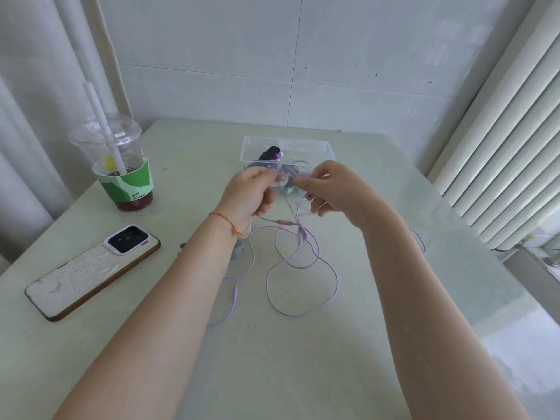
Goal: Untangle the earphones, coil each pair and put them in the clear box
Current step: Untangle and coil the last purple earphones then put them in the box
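Both hands were raised over the table [394, 298], fingers curled on the upper end of a lilac earphone cable [303, 268]: the left hand [248, 192] pinching one side, the right hand [330, 189] the other, a blurred knot of cord between them. From that knot the cable dropped toward the person and sprawled in loose loops below the wrists, its plug [235, 294] under the left forearm. Just beyond the knuckles sat the clear box [321, 147], already holding a dark pair [269, 153]. Coiling would probably draw the slack upward; neither hand seemed nearer the box.
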